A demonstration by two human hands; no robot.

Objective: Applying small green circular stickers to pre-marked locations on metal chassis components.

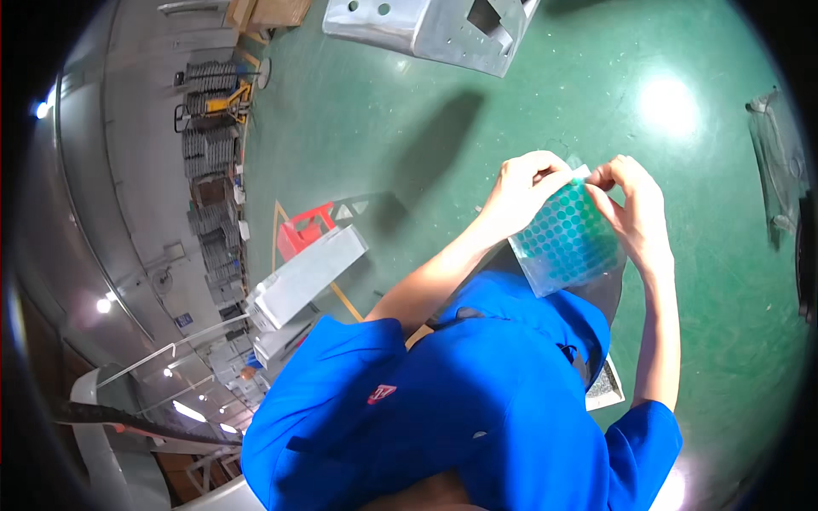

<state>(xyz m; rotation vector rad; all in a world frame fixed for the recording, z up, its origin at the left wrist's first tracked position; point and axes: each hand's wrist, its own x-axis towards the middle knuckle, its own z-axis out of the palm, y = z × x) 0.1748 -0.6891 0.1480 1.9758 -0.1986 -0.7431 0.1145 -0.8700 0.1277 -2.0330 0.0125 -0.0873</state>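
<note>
A clear sheet with rows of green-blue round dots [569, 238], looking like a sheet of round stickers, hangs in front of my lap. My left hand [530, 192] is closed in a pinch at its upper left edge. At the upper right corner, the thumb and fingers of my right hand [635, 209] are pinched together on the sheet. A small whitish piece [582, 172] shows between the two sets of fingertips; what it is I cannot make out.
A grey metal housing with cut-outs [434, 30] stands on the green floor ahead. To the left are a red plastic stool [304, 232] and a long grey metal box [307, 277]. Stacked grey parts [210, 149] and a yellow hand truck [230, 104] line the far left. A wrapped item [774, 162] lies at right.
</note>
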